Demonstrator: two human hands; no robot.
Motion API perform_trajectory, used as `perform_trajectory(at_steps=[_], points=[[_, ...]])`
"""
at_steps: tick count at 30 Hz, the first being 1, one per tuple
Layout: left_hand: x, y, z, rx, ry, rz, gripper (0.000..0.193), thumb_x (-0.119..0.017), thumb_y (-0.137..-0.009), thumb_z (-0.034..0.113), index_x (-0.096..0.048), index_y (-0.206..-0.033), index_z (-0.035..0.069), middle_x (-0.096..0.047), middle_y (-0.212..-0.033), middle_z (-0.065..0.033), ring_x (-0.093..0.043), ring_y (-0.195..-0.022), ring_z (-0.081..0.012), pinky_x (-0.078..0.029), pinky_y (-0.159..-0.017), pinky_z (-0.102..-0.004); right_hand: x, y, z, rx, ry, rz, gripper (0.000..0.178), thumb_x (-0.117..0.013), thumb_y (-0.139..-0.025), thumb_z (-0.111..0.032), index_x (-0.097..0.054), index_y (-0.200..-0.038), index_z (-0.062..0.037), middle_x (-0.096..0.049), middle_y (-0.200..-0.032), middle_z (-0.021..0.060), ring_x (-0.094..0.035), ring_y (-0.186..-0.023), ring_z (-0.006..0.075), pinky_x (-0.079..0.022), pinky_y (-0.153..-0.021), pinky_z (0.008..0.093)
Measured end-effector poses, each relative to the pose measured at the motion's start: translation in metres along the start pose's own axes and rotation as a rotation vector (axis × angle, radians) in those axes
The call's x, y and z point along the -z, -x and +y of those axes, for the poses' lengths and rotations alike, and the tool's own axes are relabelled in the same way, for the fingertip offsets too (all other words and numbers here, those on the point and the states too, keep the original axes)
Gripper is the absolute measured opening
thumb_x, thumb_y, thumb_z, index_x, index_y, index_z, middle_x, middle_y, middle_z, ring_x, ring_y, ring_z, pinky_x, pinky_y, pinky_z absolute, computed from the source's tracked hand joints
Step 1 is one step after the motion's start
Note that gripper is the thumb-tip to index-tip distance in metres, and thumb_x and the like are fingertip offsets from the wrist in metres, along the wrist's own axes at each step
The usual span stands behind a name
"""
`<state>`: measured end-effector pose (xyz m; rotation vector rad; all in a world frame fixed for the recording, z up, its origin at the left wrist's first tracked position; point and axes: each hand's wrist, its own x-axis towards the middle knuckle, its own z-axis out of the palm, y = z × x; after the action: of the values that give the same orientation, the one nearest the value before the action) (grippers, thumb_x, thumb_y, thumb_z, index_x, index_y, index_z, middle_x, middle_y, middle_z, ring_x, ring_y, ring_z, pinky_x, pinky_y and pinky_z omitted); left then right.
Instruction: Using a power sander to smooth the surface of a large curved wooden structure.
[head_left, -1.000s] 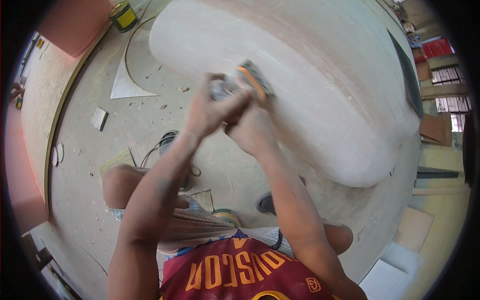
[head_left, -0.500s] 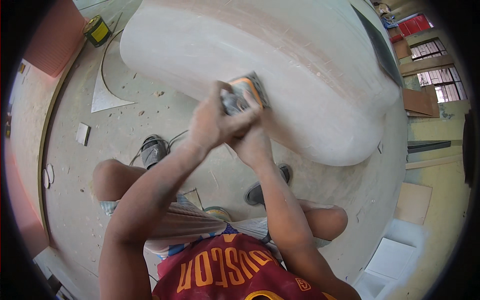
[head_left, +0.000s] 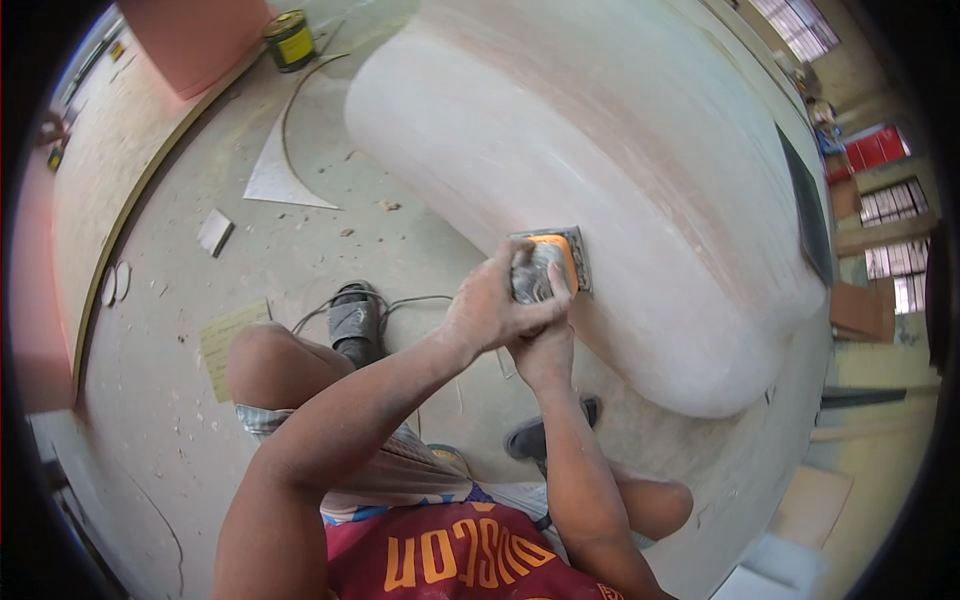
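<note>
An electric palm sander (head_left: 541, 277) with an orange rim, its grey body dusted white, rests its flat square pad on the side of a large, smooth, rounded white form (head_left: 660, 330). Dust-coated, my left hand (head_left: 487, 303) is closed over the sander's near left side. My right hand (head_left: 545, 352) comes in from below, closed against the sander's near end and touching the left hand. Some of its fingers are hidden behind the tool and the other hand. A pinkish, sanded-looking band (head_left: 600, 130) runs along the form.
A dark cord (head_left: 400, 300) loops past my sandalled foot (head_left: 354, 315). On the floor lie a curved white offcut (head_left: 275, 175), a small block (head_left: 215, 232) and a yellowish sheet (head_left: 222, 345). A tin (head_left: 290, 42) stands far left beside a pink panel (head_left: 190, 40). Boards lean along the right wall.
The view has shifted, so the form, sander and floor items appear lower and farther right. Both hands still grip the sander against the form. The yellowish sheet by my left knee now shows.
</note>
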<state>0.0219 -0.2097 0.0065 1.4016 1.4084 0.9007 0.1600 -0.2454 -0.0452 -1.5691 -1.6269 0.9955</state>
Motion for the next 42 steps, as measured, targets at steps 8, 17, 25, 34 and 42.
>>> perform_trajectory(at_steps=[8,17,25,34,42], points=[[0.062,-0.036,-0.055,0.128,0.241,0.453,0.073,-0.075,-0.083,0.052,-0.054,-0.124,-0.005,-0.069,-0.11,-0.0285,-0.071,-0.104,-0.0351,-0.055,-0.09,-0.0416,-0.049,-0.073,-0.089,0.009,0.415,-0.288,0.1,-0.076,-0.084,-0.028,-0.012,-0.16,-0.0214,-0.07,-0.111,0.0245,-0.067,-0.102,0.0462,-0.055,-0.087,0.053],[-0.003,0.002,-0.027,0.028,0.114,0.169,0.079,-0.076,-0.082,0.055,-0.05,-0.128,-0.004,-0.066,-0.113,-0.0324,-0.067,-0.109,-0.0426,-0.054,-0.093,-0.0458,0.0,-0.009,-0.015,0.093,0.09,-0.141,0.11,-0.086,-0.075,-0.008,-0.016,-0.16,-0.0124,-0.052,-0.143,0.02,-0.059,-0.126,0.0304,-0.049,-0.104,0.0407],[-0.021,0.014,-0.036,0.04,0.185,0.159,0.076,-0.075,-0.083,0.052,-0.049,-0.127,-0.005,-0.064,-0.116,-0.0336,-0.066,-0.109,-0.0446,-0.052,-0.095,-0.0473,0.009,0.004,-0.013,-0.028,0.288,-0.126,0.107,-0.083,-0.078,-0.007,-0.015,-0.161,-0.014,-0.057,-0.137,0.0234,-0.061,-0.123,0.0367,-0.052,-0.1,0.0441],[0.058,-0.054,-0.101,0.22,0.397,0.746,0.053,-0.069,-0.088,0.047,-0.063,-0.106,-0.003,-0.07,-0.1,-0.0296,-0.07,-0.098,-0.0392,-0.053,-0.086,-0.0435,-0.078,-0.091,-0.098,0.001,0.631,-0.454,0.1,-0.074,-0.087,-0.03,-0.007,-0.161,-0.0331,-0.069,-0.112,0.027,-0.068,-0.103,0.0446,-0.054,-0.09,0.0533],[0.032,-0.035,-0.063,0.245,0.148,0.624,0.048,-0.064,-0.088,0.044,-0.06,-0.107,0.0,-0.068,-0.105,-0.0282,-0.067,-0.1,-0.0434,-0.052,-0.088,-0.0487,-0.056,-0.059,-0.07,0.017,0.402,-0.255,0.099,-0.076,-0.086,-0.018,-0.012,-0.161,-0.0239,-0.06,-0.133,0.0255,-0.06,-0.122,0.0428,-0.049,-0.102,0.0489]])
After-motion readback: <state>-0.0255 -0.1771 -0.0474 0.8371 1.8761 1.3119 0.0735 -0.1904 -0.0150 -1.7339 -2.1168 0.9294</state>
